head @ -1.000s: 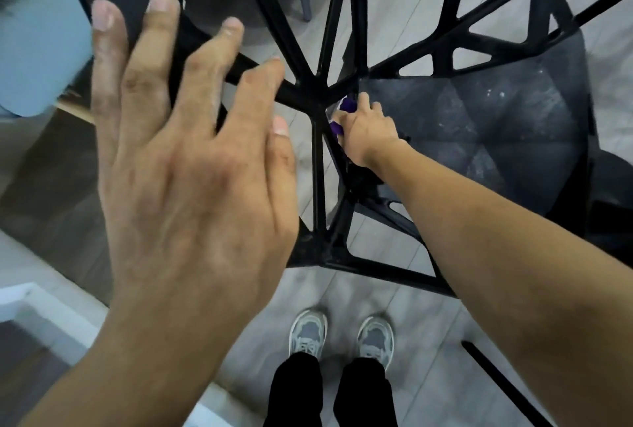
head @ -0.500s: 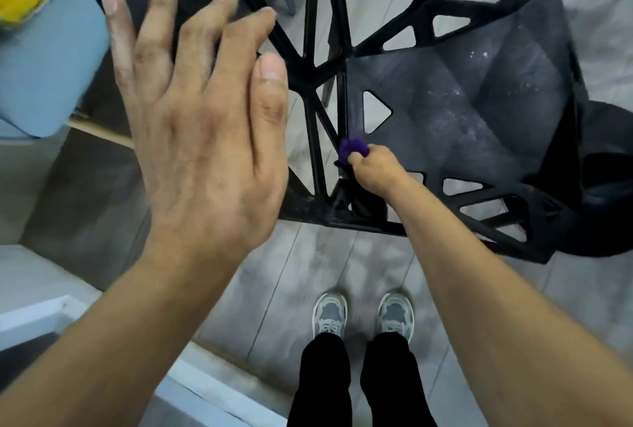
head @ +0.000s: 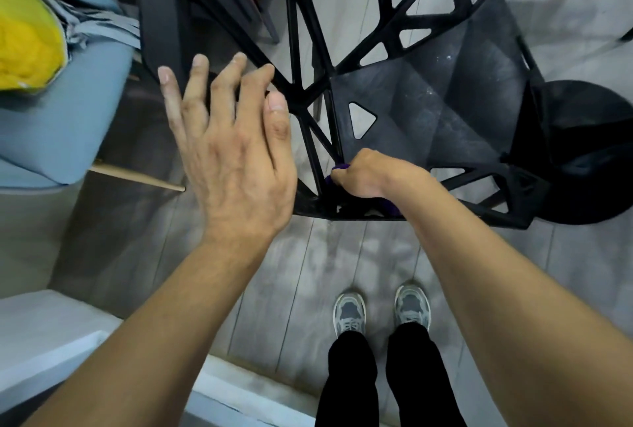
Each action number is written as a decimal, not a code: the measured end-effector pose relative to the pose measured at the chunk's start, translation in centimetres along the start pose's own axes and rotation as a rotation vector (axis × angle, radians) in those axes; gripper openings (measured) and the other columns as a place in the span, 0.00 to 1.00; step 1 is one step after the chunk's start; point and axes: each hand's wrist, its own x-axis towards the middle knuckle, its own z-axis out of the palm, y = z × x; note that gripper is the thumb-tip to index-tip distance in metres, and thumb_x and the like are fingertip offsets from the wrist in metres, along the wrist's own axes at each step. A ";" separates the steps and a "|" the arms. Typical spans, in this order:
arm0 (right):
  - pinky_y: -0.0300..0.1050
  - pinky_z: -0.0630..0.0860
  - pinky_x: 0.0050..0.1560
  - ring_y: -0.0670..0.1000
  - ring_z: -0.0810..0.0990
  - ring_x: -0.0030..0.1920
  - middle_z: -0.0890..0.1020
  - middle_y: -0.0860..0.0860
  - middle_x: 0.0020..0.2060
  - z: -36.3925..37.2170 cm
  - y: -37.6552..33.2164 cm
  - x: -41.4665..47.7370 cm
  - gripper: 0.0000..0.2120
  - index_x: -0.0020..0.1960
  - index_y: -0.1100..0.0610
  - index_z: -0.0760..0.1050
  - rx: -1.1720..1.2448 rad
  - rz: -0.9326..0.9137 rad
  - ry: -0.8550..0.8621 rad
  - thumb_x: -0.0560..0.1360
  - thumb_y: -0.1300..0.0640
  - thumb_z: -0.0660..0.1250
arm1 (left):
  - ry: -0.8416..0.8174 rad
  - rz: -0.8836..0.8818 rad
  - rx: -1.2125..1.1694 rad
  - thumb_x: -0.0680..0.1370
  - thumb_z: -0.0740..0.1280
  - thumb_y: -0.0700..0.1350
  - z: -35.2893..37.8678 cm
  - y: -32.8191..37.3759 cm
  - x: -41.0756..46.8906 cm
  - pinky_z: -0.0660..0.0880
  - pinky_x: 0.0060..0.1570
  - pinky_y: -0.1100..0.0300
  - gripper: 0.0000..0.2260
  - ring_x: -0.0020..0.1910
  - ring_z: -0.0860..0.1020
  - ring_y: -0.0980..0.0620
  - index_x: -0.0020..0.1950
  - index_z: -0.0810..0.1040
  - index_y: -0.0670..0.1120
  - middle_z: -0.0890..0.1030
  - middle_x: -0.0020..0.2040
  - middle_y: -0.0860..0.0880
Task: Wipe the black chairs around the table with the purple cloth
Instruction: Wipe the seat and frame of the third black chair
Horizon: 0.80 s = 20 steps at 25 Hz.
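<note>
Over grey floor [head: 308, 272], my right hand [head: 366, 175], clutching the purple cloth [head: 330, 180], has slid to the near rim of the black chair [head: 524, 190]; left hand [head: 236, 159] spread; dusty seat [head: 462, 125] next.

The black lattice plastic chair [head: 445, 111] stands on the grey plank floor [head: 291, 272], beyond the grey sneakers [head: 349, 315]. At its seat's near left corner is the right hand [head: 368, 176] (purple cloth [head: 329, 183] in it); the left hand [head: 233, 159] hovers further left.

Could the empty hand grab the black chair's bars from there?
Probably yes: the left hand is open, its fingertips right beside the bars of the black chair, and nothing shows between them.
</note>
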 end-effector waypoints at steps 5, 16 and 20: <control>0.48 0.75 0.52 0.59 0.78 0.48 0.81 0.56 0.50 0.8 1.0 -3.0 0.24 0.57 0.59 0.76 0.078 0.013 0.043 0.76 0.39 0.61 | 0.018 -0.012 -0.037 0.86 0.48 0.51 0.0 0.1 0.0 0.44 0.80 0.45 0.23 0.78 0.63 0.43 0.71 0.77 0.47 0.75 0.72 0.47; 0.41 0.72 0.30 0.45 0.72 0.25 0.72 0.43 0.23 5.3 -2.4 -9.2 0.15 0.32 0.51 0.69 0.864 -0.310 0.329 0.78 0.55 0.62 | 0.036 0.009 -0.133 0.84 0.45 0.51 0.0 0.0 -0.1 0.44 0.80 0.43 0.25 0.78 0.63 0.45 0.73 0.74 0.46 0.75 0.72 0.48; 0.54 0.79 0.35 0.55 0.76 0.31 0.74 0.46 0.26 5.5 -2.7 -8.3 0.12 0.33 0.49 0.69 0.801 -0.335 0.342 0.73 0.46 0.61 | 0.021 0.025 -0.168 0.84 0.44 0.52 0.0 -0.3 -0.1 0.44 0.80 0.41 0.26 0.79 0.62 0.45 0.74 0.73 0.46 0.75 0.73 0.47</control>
